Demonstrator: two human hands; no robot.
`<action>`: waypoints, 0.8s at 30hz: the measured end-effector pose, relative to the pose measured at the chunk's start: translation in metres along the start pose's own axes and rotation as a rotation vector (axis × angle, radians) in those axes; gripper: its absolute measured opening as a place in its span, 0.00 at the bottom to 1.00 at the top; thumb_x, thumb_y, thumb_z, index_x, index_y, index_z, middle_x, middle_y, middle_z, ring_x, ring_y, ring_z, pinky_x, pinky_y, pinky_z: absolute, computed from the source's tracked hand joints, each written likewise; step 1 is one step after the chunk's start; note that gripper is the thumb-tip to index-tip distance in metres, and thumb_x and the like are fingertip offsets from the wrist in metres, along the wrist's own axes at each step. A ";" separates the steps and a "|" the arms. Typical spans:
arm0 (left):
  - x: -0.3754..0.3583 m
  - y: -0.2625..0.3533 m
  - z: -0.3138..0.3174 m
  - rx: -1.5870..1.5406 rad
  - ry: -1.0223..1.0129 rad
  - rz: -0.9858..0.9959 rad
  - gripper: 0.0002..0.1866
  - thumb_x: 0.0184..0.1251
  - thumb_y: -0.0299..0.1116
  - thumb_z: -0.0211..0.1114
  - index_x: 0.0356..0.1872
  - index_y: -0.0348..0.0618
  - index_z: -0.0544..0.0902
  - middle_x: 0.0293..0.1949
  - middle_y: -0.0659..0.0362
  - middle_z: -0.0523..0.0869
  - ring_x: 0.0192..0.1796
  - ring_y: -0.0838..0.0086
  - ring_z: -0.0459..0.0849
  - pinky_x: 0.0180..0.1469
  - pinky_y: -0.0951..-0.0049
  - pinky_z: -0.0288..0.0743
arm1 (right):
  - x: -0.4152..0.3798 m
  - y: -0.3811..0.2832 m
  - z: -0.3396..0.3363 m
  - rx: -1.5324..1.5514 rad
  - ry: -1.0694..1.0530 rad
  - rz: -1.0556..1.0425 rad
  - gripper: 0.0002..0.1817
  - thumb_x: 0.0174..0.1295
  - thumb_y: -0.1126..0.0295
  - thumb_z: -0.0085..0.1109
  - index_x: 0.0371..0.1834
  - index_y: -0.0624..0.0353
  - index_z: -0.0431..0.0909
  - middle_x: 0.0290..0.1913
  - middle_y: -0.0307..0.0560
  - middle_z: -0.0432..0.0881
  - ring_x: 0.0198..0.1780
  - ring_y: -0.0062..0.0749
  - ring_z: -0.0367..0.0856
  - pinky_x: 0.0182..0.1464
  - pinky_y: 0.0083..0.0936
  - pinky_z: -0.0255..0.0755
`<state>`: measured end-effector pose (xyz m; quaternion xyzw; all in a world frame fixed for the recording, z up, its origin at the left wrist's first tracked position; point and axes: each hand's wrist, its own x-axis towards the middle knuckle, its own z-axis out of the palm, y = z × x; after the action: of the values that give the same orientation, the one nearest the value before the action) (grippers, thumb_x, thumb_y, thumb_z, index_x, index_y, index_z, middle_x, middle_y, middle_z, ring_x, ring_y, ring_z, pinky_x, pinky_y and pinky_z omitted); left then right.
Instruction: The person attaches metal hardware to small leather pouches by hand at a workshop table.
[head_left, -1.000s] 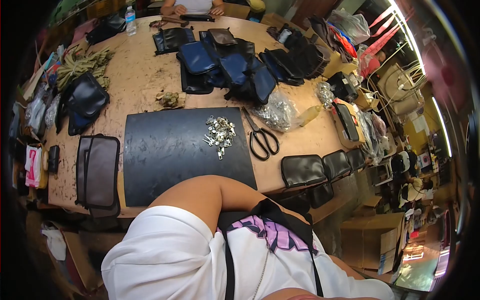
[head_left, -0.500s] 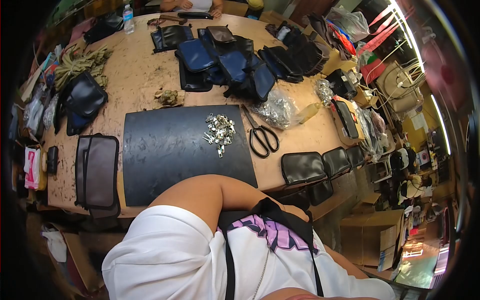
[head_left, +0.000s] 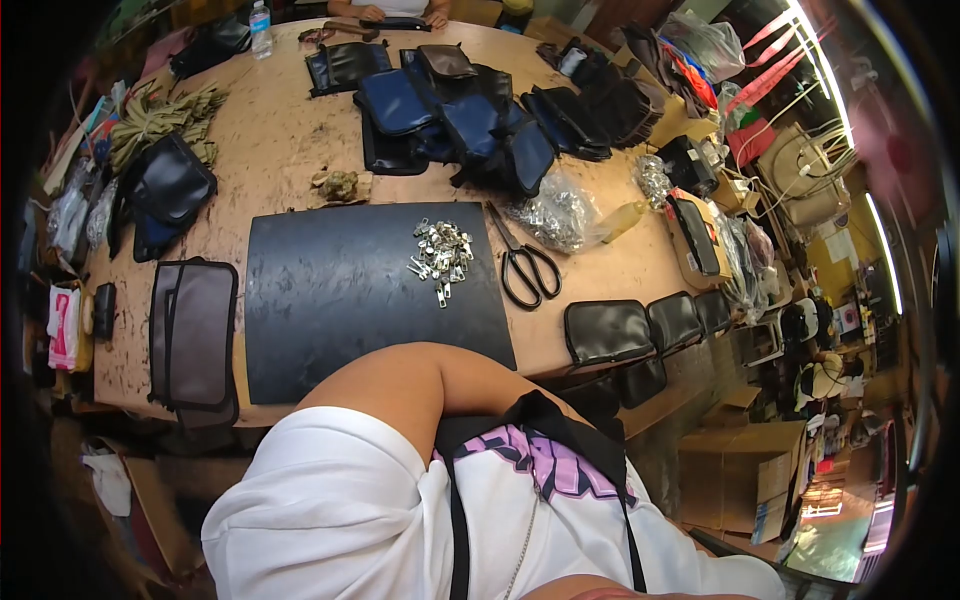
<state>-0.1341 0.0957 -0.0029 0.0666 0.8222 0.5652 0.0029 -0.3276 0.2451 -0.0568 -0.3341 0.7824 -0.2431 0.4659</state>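
My left arm [head_left: 400, 385] reaches across my chest toward the right, and its hand is hidden beyond the black strap cloth [head_left: 565, 425] of my apron. My right hand is out of sight, low on the right side. In front of my arm lies a dark rubber mat [head_left: 330, 290] with a pile of metal zipper pulls [head_left: 440, 255]. Black-handled scissors [head_left: 525, 270] rest open beside the mat's right edge. Several black pouches [head_left: 608, 332] stand along the table edge near my left forearm. Brown flat pouch pieces [head_left: 195, 335] lie left of the mat.
Blue and black pouches [head_left: 470, 125] are heaped mid-table. A plastic bag of metal parts [head_left: 560, 215] sits behind the scissors. Strip bundles [head_left: 165, 125] and a black pouch [head_left: 172, 185] lie left. Another person's hands [head_left: 405, 20] are at the far edge. A cardboard box [head_left: 740, 480] stands right.
My left hand, partly visible near the black strap before, has gone out of sight. My right forearm has also left view. The view has shifted slightly; the table items stay put.
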 end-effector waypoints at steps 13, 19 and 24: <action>0.000 -0.006 0.000 -0.006 0.011 0.009 0.19 0.64 0.43 0.65 0.48 0.38 0.82 0.43 0.46 0.87 0.49 0.52 0.86 0.49 0.58 0.76 | 0.003 -0.001 -0.001 -0.005 -0.006 0.008 0.19 0.74 0.62 0.59 0.61 0.61 0.74 0.51 0.46 0.84 0.49 0.24 0.80 0.53 0.24 0.76; 0.002 -0.006 0.002 -0.005 0.006 0.021 0.19 0.65 0.43 0.64 0.49 0.38 0.82 0.43 0.46 0.87 0.49 0.52 0.86 0.49 0.58 0.77 | 0.003 0.000 0.000 0.002 -0.003 0.012 0.19 0.74 0.62 0.59 0.61 0.61 0.74 0.50 0.46 0.84 0.49 0.24 0.80 0.53 0.24 0.76; -0.001 -0.008 0.004 -0.005 0.005 0.021 0.19 0.65 0.43 0.64 0.49 0.38 0.83 0.43 0.46 0.88 0.49 0.52 0.86 0.49 0.58 0.77 | 0.001 0.002 0.002 0.008 0.000 0.017 0.18 0.74 0.62 0.59 0.60 0.61 0.75 0.50 0.46 0.84 0.48 0.24 0.80 0.53 0.24 0.76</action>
<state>-0.1339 0.0967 -0.0117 0.0737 0.8201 0.5674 -0.0048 -0.3268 0.2458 -0.0596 -0.3254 0.7843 -0.2421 0.4695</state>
